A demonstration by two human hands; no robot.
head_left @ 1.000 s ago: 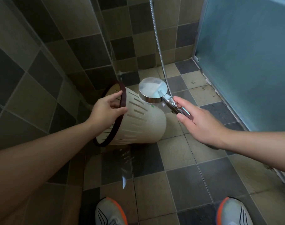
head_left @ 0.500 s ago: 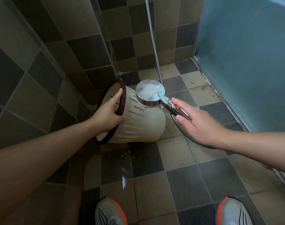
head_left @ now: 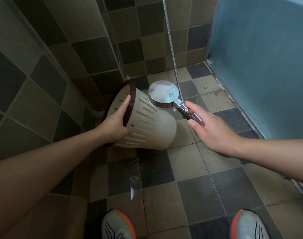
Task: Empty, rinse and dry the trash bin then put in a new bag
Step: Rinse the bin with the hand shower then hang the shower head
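Observation:
A cream slotted trash bin [head_left: 147, 125] with a dark brown rim is tipped on its side above the tiled shower floor, its mouth facing left toward the wall. My left hand [head_left: 115, 121] grips the rim, fingers inside the mouth and thumb outside. My right hand [head_left: 209, 128] holds the chrome handle of a shower head [head_left: 163, 95], whose round face hangs just above the bin's side. A metal hose [head_left: 171, 49] runs up from the handle. Water runs over the floor tiles below the bin.
Tiled walls meet in a corner behind the bin. A frosted blue-green shower door [head_left: 261, 66] closes the right side. My two shoes [head_left: 118, 225] [head_left: 249, 225] stand at the bottom edge on the wet floor [head_left: 190, 190].
The shower head has shifted a little left over the bin's side. My left hand has slid along the rim, and the bin has turned slightly.

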